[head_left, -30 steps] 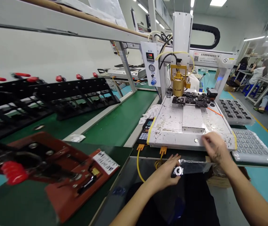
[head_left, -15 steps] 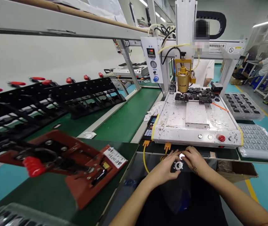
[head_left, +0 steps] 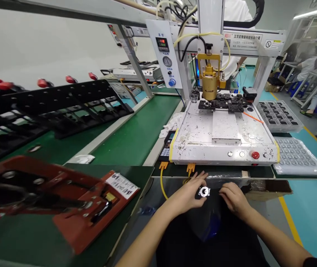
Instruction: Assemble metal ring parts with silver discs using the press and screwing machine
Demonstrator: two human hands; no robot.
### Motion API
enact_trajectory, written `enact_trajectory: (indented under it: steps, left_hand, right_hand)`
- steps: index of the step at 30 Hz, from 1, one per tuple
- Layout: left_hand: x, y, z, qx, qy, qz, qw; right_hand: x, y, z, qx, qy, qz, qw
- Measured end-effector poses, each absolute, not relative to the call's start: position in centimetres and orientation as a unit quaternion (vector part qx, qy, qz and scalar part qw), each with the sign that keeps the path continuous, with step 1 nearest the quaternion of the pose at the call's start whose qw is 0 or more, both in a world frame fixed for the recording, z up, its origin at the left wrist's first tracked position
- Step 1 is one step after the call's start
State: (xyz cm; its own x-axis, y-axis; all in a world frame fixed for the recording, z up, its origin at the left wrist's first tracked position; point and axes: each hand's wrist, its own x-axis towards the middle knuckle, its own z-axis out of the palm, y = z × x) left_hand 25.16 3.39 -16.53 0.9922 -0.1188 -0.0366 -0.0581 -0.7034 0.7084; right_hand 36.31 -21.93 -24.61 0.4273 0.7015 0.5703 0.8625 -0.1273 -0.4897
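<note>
A small part with a white ring and a dark centre (head_left: 204, 191) is held between the thumb and fingers of my left hand (head_left: 189, 194), in front of the machine. My right hand (head_left: 234, 198) is to the right of the part and apart from it. Its fingers are curled together, and anything between the fingertips is too small to make out. Beyond both hands stands the white machine (head_left: 194, 148), with a gold cylinder (head_left: 209, 87) above black fixtures (head_left: 225, 102).
A red-brown clamp press (head_left: 77, 222) stands on the left bench. Black racks (head_left: 77, 96) line the green belt (head_left: 136, 137). On the right are a clear tray of black parts (head_left: 280, 116), a wrapped tray (head_left: 297, 157) and a cardboard box (head_left: 275, 191). A person (head_left: 232, 55) stands behind the machine.
My right hand has moved away from the ringed part, and the bright piece seen at its fingertips no longer shows. The view has shifted. The person behind the machine has changed posture.
</note>
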Motion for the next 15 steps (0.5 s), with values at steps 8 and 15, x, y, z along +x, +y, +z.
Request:
enact_trajectory:
  steps: [8, 15]
  left_hand:
    - [25.1, 0.7, -17.5, 0.91, -0.052, 0.001, 0.41]
    - [22.1, -5.6, -18.8, 0.842, -0.079, -0.179, 0.503]
  right_hand:
    - [37.1, -31.8, -25.5, -0.829, -0.209, 0.028, 0.518]
    - [47.1, -38.7, -24.7, -0.887, -0.108, 0.026, 0.449]
